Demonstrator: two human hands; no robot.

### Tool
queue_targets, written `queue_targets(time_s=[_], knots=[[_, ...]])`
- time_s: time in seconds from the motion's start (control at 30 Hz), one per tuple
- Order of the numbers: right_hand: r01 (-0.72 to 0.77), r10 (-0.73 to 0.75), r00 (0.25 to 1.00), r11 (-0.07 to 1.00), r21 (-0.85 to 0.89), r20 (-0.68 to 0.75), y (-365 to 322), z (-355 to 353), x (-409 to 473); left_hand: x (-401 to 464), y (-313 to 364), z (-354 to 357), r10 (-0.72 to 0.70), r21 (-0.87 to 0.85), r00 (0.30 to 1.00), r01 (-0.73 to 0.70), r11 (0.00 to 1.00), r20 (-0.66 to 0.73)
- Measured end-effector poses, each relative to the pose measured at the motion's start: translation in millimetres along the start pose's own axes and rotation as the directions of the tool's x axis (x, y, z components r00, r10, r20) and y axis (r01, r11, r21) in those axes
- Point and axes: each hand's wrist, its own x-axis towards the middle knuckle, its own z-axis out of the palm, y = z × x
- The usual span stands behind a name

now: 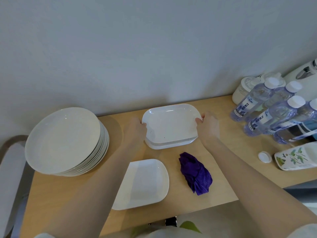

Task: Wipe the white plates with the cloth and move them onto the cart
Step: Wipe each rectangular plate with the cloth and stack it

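A white rectangular plate [171,122] tops a short stack of like plates near the wall. My left hand [136,130] grips its left edge and my right hand [208,126] grips its right edge, thumbs over the rim. The top plate looks slightly raised and tilted off the stack. Another white rectangular plate [145,182] lies alone near the front edge, partly under my left forearm. A crumpled purple cloth [195,172] lies to its right, untouched. A tall stack of round white plates [66,141] stands at the left. No cart is recognisable.
The wooden table [223,169] meets a grey wall behind. Several water bottles [267,110] crowd the right end, with a white jar, a bottle cap [265,157] and a floral-printed pack [295,157]. A chair back [10,169] stands at the left.
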Motion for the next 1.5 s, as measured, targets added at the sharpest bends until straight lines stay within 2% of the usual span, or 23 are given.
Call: queue_targets(time_s=[0.1,0.23,0.33,0.5,0.63,0.73,0.9,1.03,1.1,1.23,1.33,1.4,1.43,1.5], knots=[[0.041,-0.040,0.999,0.999,0.029,-0.015,-10.9,-9.0,-11.3,-10.8,-1.9,-15.9,0.013,-0.040,0.999,-0.014,0.999,-0.041],[0.141,-0.140,0.990,0.988,0.060,-0.026,-22.5,-15.9,-48.9,-41.5,-18.3,-41.6,0.041,-0.011,0.992,-0.043,0.999,-0.120],[0.174,-0.174,0.985,0.981,0.089,-0.003,-27.5,-15.9,-84.5,-76.6,-38.9,-56.8,0.025,-0.070,0.989,-0.035,0.997,-0.144],[0.110,-0.126,0.982,0.987,0.120,0.140,-23.7,-0.7,-139.9,-124.9,-81.5,-69.6,-0.022,-0.164,0.995,0.005,0.986,-0.102],[0.058,-0.069,0.960,0.997,0.049,0.272,-12.7,23.3,-174.1,-147.5,-126.5,-67.5,-0.106,-0.161,0.994,0.098,0.982,-0.040],[0.086,-0.061,0.930,0.995,-0.052,0.362,-4.0,39.3,-188.3,-151.0,-151.1,-60.5,-0.183,-0.117,0.983,0.180,0.977,-0.016],[0.135,-0.039,0.917,0.967,-0.217,0.396,-1.3,53.7,-187.1,-142.3,-165.8,-48.1,-0.183,-0.057,0.983,0.182,0.982,-0.016],[0.068,-0.018,0.906,0.992,-0.103,0.424,-3.2,60.5,-182.8,-134.3,-172.0,-42.8,-0.182,0.013,0.983,0.182,0.983,-0.015],[0.076,-0.022,0.900,0.991,-0.107,0.434,-4.3,61.5,-181.9,-133.1,-174.8,-42.6,-0.176,0.019,0.984,0.177,0.984,-0.018],[0.111,-0.035,0.897,0.983,-0.147,0.440,-4.4,62.8,-182.7,-130.9,-176.4,-42.3,-0.174,-0.018,0.985,0.173,0.985,-0.015],[0.262,-0.073,0.897,0.882,-0.392,0.437,-7.3,61.1,-177.8,-129.9,-176.6,-40.8,-0.168,-0.064,0.986,0.167,0.984,-0.017],[0.359,-0.181,0.901,0.821,-0.443,0.395,-6.7,55.6,-177.9,-129.7,-177.1,-40.2,-0.166,-0.083,0.986,0.164,0.983,-0.014],[0.361,-0.221,0.917,0.815,-0.454,0.332,-4.2,51.4,-178.0,-129.2,-177.7,-40.0,-0.166,-0.092,0.986,0.164,0.982,-0.014],[0.237,-0.210,0.972,0.857,-0.457,0.110,2.5,40.3,-175.1,-128.6,-179.0,-40.5,-0.165,-0.115,0.986,0.162,0.980,-0.017]])
